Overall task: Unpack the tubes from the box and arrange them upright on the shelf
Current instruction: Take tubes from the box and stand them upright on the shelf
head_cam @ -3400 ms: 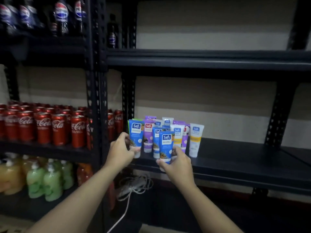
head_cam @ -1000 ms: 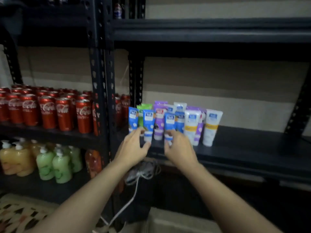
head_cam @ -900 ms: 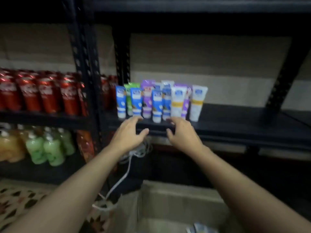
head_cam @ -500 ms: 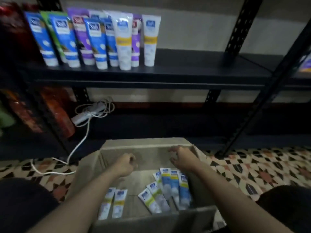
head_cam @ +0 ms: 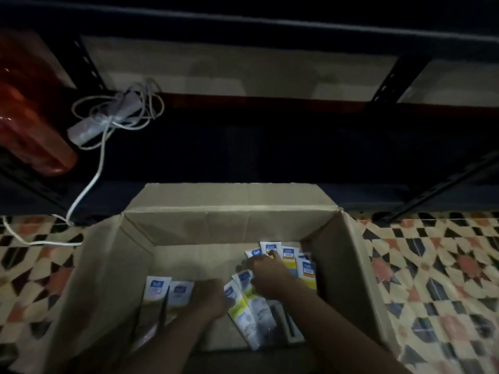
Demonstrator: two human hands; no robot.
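Note:
I look down into an open cardboard box [head_cam: 232,220] on the floor. Several white tubes lie flat inside: two at the left [head_cam: 156,288], green-banded ones in the middle [head_cam: 248,314], yellow- and orange-banded ones at the right [head_cam: 289,256]. My right hand [head_cam: 270,278] lies on the right pile, its fingers curled over a white tube [head_cam: 270,247]. My left hand [head_cam: 209,295] is low in the box between the left pair and the middle tubes; blur hides its fingers. Only the dark front edge of the shelf [head_cam: 270,22] shows at the top; the standing tubes are out of view.
A white power strip with tangled cable [head_cam: 108,122] lies on the dark bottom shelf, its cord trailing onto the patterned tile floor [head_cam: 432,279]. An orange bottle [head_cam: 29,125] stands at the left. Black shelf uprights [head_cam: 388,85] stand behind the box.
My view dropped from the shelf to the box. Both hands left the standing tubes, went down into the box, and the right hand now lies on the right pile.

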